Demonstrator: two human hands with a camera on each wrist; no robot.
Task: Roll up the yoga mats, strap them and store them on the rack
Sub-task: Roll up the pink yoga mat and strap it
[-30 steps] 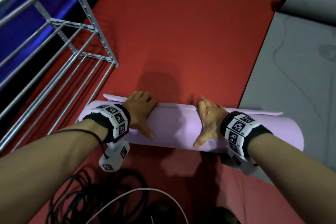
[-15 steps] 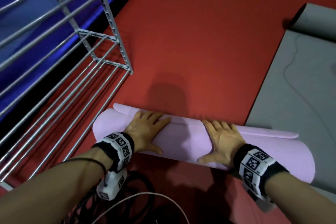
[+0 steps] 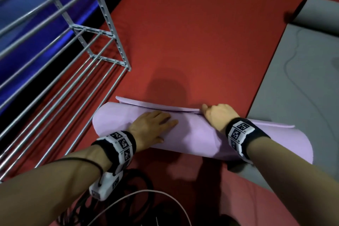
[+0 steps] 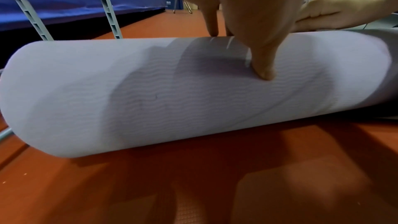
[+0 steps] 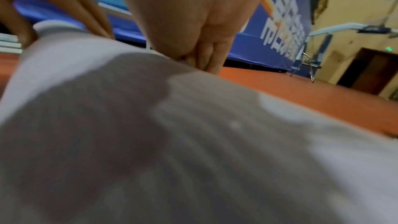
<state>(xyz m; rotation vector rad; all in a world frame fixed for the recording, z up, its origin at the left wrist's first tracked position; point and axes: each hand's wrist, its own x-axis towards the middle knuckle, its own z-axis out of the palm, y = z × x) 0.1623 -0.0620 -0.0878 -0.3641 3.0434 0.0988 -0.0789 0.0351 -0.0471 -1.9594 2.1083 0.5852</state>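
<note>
A lilac yoga mat lies rolled up on the red floor, its loose end flap sticking out along the far side. My left hand lies flat on top of the roll, left of middle, its straight fingers pressing into the foam. To the right, my right hand reaches over the roll with curled fingers and pinches the edge of the flap. The roll fills the blurred right wrist view. No strap is visible.
A grey metal rack with bar shelves stands at the left, just beyond the roll's left end. A grey mat lies spread out on the right, curled up at its far end. Black and white cables lie near me. Blue padding lines the far left.
My right hand has gone from lying flat on the roll to curling over its far side and taking hold of the flap. The left hand stays flat on the roll.
</note>
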